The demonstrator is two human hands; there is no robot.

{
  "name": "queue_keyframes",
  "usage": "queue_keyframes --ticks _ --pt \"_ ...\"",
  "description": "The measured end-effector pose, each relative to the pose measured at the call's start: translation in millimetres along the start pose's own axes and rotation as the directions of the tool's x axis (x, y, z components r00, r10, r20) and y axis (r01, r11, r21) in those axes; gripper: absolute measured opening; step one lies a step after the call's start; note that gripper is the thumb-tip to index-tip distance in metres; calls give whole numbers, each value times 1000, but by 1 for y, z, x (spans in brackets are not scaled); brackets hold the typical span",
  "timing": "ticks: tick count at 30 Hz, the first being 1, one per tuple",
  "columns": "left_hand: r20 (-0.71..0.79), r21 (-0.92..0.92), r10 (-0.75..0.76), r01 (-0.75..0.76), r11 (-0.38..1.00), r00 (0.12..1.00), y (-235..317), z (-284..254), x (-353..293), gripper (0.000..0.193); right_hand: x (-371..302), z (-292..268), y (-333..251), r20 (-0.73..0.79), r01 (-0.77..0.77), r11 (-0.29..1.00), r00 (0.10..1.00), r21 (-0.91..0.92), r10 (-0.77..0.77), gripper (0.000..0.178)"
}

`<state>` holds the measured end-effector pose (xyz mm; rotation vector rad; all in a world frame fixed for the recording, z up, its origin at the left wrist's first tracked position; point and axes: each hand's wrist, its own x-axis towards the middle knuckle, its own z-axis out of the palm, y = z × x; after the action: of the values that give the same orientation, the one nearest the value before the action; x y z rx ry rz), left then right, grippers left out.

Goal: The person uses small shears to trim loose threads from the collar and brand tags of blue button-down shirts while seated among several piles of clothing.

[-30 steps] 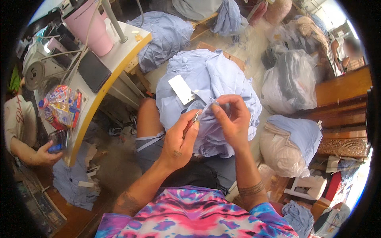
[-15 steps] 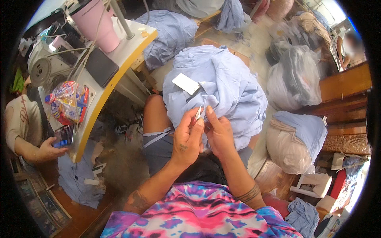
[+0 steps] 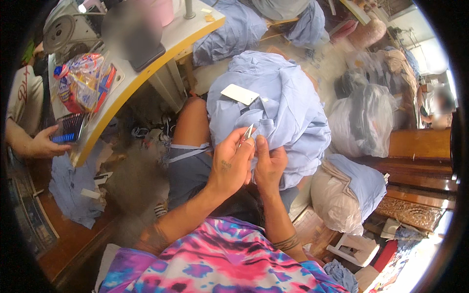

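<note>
A heap of light-blue cloth (image 3: 293, 97) that looks like sewn garments fills my lap, with a white card (image 3: 239, 94) lying on top. Closed around small pointed thread snips (image 3: 248, 132), my left hand (image 3: 230, 158) holds the metal blades pointing up toward the cloth. Right beside it, my right hand (image 3: 269, 163) pinches an edge of the cloth between thumb and fingers. The two hands nearly touch at the near side of the heap. The lower fingers of both are partly hidden.
At left, a yellow-edged table (image 3: 146, 78) carries a dark phone (image 3: 146, 57), a plastic food bag (image 3: 83, 90) and a machine. Another person's hand (image 3: 46, 141) holds a lit device there. Wrapped cloth bundles (image 3: 342, 195) and a white stool (image 3: 354, 250) stand at right.
The whole view has shifted and tilted slightly. The snips' blades now show more clearly, pointing upward, and both hands stay close together at the cloth's near edge.
</note>
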<state>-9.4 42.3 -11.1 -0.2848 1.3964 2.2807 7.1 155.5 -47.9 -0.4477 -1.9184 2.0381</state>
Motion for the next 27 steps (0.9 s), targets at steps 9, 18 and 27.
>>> queue_keyframes --ticks 9,18,27 --pt "54 -33 -72 73 997 996 15 -5 4 34 18 -26 -8 214 -95 995 972 -3 93 21" --pt "13 -121 -29 31 992 999 14 2 18 31 3 -11 12 127 -172 955 981 240 145 19" --pt "6 350 485 -456 818 875 -5 5 18 30 -9 -3 -5 103 -361 922 931 143 349 26"
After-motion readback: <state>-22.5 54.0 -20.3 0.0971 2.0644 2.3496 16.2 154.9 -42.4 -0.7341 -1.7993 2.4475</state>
